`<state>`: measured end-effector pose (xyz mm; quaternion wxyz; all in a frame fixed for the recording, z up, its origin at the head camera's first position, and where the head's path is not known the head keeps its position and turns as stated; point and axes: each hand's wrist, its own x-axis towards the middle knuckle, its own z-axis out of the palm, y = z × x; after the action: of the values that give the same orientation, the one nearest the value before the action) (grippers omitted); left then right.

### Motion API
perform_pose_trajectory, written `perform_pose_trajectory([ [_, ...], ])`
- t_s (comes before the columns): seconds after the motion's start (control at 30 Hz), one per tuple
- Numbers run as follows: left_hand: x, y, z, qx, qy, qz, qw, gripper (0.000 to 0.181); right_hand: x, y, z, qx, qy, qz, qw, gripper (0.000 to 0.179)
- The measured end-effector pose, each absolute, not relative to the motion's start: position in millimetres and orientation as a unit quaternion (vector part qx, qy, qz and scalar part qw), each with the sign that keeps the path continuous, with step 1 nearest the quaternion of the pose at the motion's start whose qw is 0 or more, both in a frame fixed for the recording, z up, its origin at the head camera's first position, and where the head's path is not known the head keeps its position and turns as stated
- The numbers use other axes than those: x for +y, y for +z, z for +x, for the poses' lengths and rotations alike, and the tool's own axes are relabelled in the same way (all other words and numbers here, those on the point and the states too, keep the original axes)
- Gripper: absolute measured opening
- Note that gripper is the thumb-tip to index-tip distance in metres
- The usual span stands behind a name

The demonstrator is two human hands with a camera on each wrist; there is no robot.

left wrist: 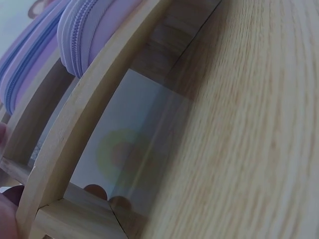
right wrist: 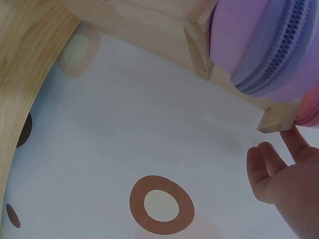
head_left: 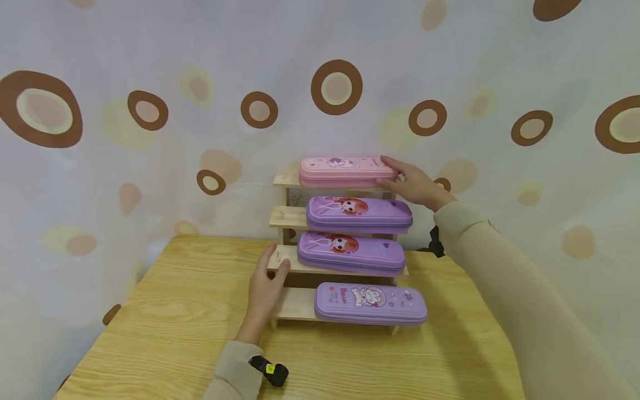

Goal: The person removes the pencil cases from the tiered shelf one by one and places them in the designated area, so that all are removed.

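Observation:
A light wooden tiered rack [head_left: 295, 303] holds one zippered pencil case on each tier. On top lies a pink pencil case [head_left: 340, 172] with a rabbit print. My right hand [head_left: 415, 183] pinches its right end; in the right wrist view, several fingers of that hand [right wrist: 294, 179] show beside the shelf end. Two purple cases with a red-haired girl, an upper one [head_left: 370, 214] and a lower one [head_left: 370, 253], lie on the middle tiers. A lilac case [head_left: 330, 303] rests on the lowest tier. My left hand [head_left: 265, 291] holds the left end of the second-lowest tier between thumb and fingers.
The rack stands on a wood-grain table [head_left: 165, 322] near its back edge. Behind it hangs a pale wall covering [head_left: 280, 50] with brown ring patterns. Dark wrist cameras are strapped at both sleeves, the left one [head_left: 275, 373] close above the table.

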<state>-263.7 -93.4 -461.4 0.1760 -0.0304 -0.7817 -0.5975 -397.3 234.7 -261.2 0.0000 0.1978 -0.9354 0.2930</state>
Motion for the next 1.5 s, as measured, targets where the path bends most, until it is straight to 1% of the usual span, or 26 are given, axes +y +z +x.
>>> perform_pose_trajectory([
  [0.37, -95, -460, -265, -0.786, -0.591, -0.029, 0.179, 0.058, 234, -267, -402, -0.936, 0.299, 0.175, 0.063, 0.076],
  [0.77, -94, -461, -262, -0.781, -0.600, -0.025, 0.171, 0.057, 245, -277, -389, -0.926, 0.310, 0.174, 0.127, 0.074],
  [1.07, -96, -460, -262, -0.783, -0.597, -0.025, 0.174, 0.057, 268, -281, -372, -0.916, 0.326, 0.174, 0.156, 0.074],
  [1.5, -94, -460, -262, -0.779, -0.602, -0.019, 0.172, 0.056, 312, -289, -349, -0.905, 0.352, 0.164, 0.177, 0.073],
])
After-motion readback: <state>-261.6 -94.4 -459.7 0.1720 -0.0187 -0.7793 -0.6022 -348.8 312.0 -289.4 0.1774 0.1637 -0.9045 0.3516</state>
